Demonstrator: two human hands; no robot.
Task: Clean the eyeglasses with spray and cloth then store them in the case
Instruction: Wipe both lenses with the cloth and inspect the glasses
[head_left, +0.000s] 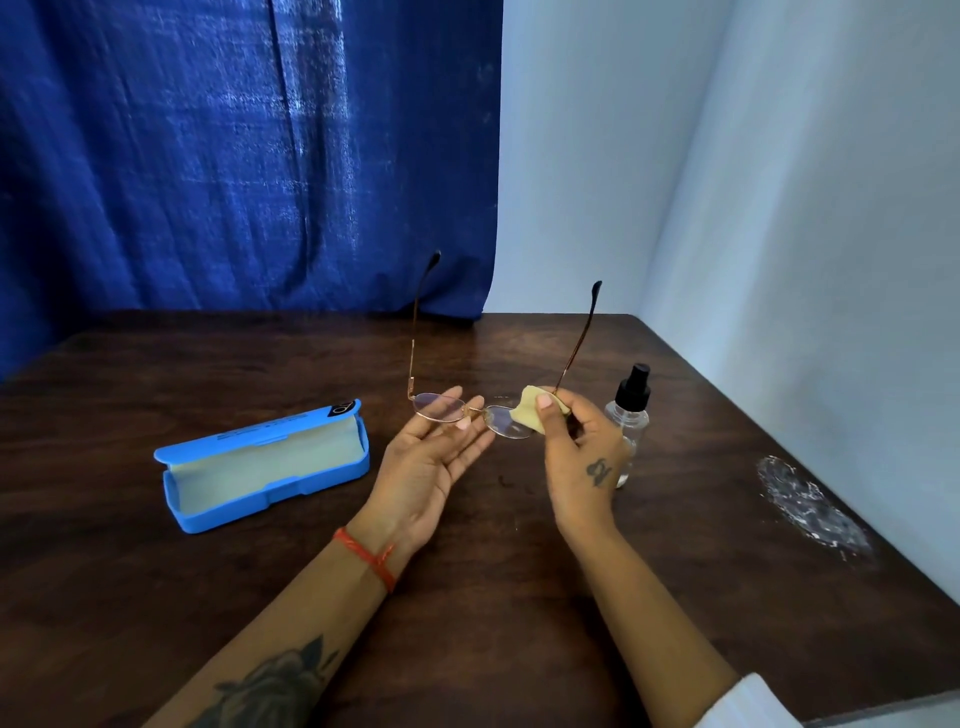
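Observation:
Thin gold-rimmed eyeglasses (441, 408) hover above the dark table, temples unfolded and pointing up and away from me. My left hand (431, 462) lies palm up under the left lens, its straight fingers supporting the frame near the bridge. My right hand (576, 447) pinches a small yellow cloth (527, 410) over the outer edge of the right lens. A clear spray bottle (629, 415) with a black pump top stands just right of that hand, partly hidden by it. The blue glasses case (265, 462) lies open at the left, its pale lining bare.
The dark wooden table (467, 597) reaches a blue curtain (234, 156) at the back and a pale wall on the right. A whitish scuffed patch (810, 504) marks the table near its right edge.

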